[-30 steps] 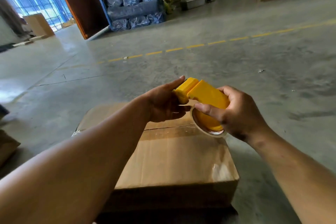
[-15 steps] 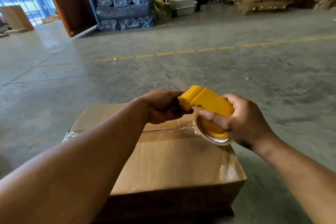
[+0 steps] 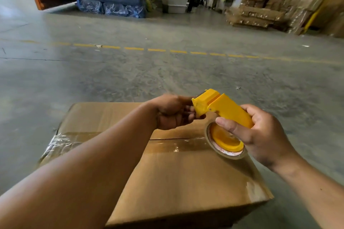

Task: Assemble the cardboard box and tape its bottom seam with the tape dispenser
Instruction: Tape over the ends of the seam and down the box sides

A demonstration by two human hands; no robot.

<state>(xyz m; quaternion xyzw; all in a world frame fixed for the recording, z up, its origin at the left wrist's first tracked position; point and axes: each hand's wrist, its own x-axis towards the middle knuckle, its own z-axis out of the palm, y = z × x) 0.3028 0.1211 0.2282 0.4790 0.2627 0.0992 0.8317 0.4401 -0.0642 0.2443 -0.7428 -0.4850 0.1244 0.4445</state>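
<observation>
In the head view there is one cardboard box on the concrete floor, one yellow tape dispenser carrying one tape roll, and two hands. The right hand grasps the dispenser's handle, with its thumb lying along the side just above the roll. The left hand has its fingers curled at the dispenser's front end, touching it. The dispenser hangs above the box's taped seam, just below both sets of fingers.
</observation>
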